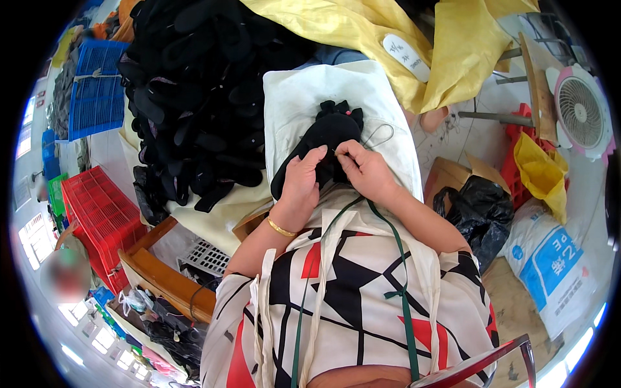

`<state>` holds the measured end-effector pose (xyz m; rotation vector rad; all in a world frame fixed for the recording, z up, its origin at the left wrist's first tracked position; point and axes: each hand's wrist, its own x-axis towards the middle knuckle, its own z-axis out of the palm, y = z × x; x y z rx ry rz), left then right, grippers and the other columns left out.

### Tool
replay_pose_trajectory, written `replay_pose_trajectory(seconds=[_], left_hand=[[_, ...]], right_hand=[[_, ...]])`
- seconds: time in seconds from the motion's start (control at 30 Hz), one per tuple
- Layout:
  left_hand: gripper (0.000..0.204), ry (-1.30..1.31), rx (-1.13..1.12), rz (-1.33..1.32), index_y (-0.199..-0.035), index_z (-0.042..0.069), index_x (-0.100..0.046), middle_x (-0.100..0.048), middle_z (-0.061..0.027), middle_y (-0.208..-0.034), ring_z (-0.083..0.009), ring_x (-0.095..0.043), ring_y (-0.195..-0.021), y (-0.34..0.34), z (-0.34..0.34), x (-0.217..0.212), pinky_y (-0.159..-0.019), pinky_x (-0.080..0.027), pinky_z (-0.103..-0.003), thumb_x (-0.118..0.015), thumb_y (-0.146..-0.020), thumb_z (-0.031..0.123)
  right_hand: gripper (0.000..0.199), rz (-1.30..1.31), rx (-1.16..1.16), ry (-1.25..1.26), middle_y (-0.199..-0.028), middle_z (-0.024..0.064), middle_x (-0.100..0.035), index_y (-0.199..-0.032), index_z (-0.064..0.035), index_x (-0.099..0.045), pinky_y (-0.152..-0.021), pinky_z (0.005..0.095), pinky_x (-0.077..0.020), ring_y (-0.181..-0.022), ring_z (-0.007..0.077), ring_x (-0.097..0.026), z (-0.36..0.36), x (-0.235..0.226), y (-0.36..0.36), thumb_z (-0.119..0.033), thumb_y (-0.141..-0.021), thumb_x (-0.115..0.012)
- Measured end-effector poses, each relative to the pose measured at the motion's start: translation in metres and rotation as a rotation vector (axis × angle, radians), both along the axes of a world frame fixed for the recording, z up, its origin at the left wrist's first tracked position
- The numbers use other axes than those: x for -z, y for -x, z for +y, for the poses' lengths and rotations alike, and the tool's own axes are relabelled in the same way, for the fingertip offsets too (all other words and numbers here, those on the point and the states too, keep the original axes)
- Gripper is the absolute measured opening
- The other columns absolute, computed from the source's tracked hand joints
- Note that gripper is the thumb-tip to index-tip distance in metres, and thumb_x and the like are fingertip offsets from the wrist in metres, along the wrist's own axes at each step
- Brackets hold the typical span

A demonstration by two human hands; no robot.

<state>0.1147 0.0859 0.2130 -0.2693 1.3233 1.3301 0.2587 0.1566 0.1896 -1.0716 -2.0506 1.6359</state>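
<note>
A black fabric shoe upper [323,136] lies on a white cloth [304,97] spread over my lap. My left hand [301,178] grips the near side of the black piece, a gold bangle on its wrist. My right hand [362,165] pinches at the piece's edge, fingers closed as if on a needle too small to make out. A thin dark thread [378,134] loops out to the right of the piece. A black bow with a pink dot sits at the far end of the piece.
A large heap of black shoe pieces [194,97] lies to the left. Yellow sheeting [420,45] hangs beyond. Red crates [97,213], a blue crate [97,87], a white fan [579,110], a black bag [475,213] and a white sack [550,265] surround me.
</note>
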Motion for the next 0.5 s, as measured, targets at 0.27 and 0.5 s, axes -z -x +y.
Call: replay_pose_trajectory(seconds=[0.27,0.5], left_hand=[[0.017,-0.178,0.065,0.106,-0.087,0.001,-0.066,-0.066,-0.0034,-0.084,-0.0121,-0.061,-0.075,-0.009,-0.015,0.003,-0.069,-0.05,-0.028,-0.063,-0.093,0.016],[0.022,-0.247,0.158,0.141,-0.111,0.001,-0.069,-0.068,0.0003,-0.1,-0.0079,-0.06,-0.09,-0.011,-0.026,-0.003,-0.081,-0.049,-0.025,-0.066,-0.093,0.014]], right_hand=[[0.007,0.028,0.028,0.433,-0.076,0.0051,-0.058,-0.102,-0.0064,-0.045,-0.051,0.0256,-0.0474,-0.06,0.0102,-0.054,0.011,-0.031,0.025,-0.004,-0.098,-0.05],[0.007,-0.101,-0.116,-0.473,-0.083,0.0093,-0.061,-0.097,-0.0035,-0.063,-0.061,0.0311,-0.0509,-0.066,0.0215,-0.065,0.02,-0.069,0.026,-0.004,-0.09,-0.063]])
